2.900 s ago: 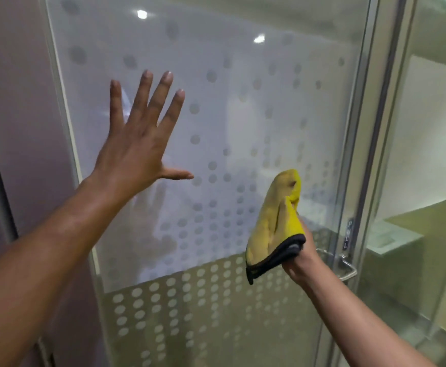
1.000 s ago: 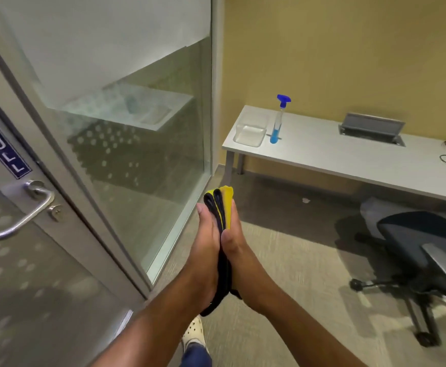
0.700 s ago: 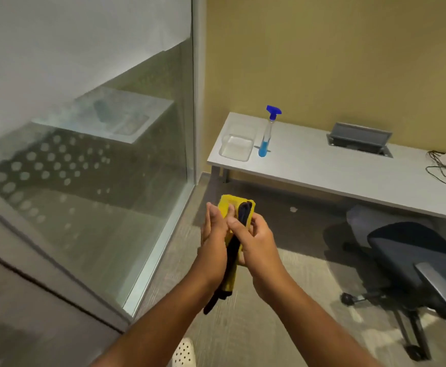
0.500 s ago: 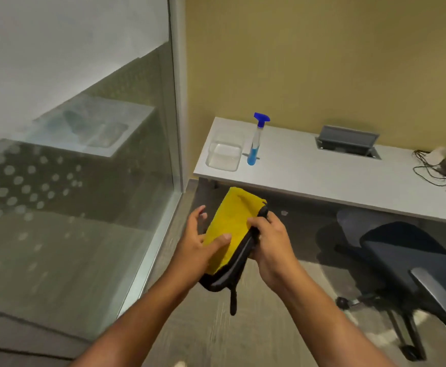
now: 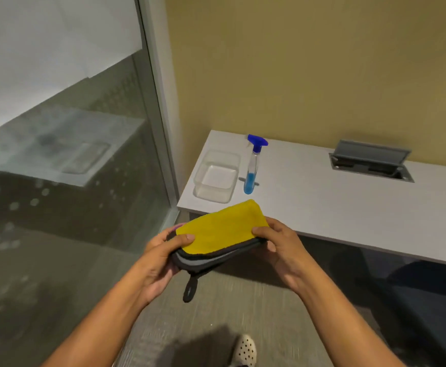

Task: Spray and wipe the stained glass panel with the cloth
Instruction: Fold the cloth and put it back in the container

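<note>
Both hands pinch the folded cloth, turned away from the glass.

The left hand (image 5: 163, 256) and right hand (image 5: 277, 245) each pinch an end of the folded yellow microfibre cloth with dark trim (image 5: 220, 229). Just beyond the grip stands the clear blue-capped spray bottle (image 5: 252, 172) on the white desk (image 5: 349, 207); the frosted dotted glass panel (image 5: 57, 154) lies left. Wiping looks paused or finished.

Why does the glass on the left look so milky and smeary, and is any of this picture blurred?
Head view: the glass panel carries a pale reflection of the desk and the clear tub, hence the milky look; its dots smear with motion blur. The cloth, both hands and the spray bottle stay fairly sharp. The wide lens slants the glass frame and wall edges.
</note>
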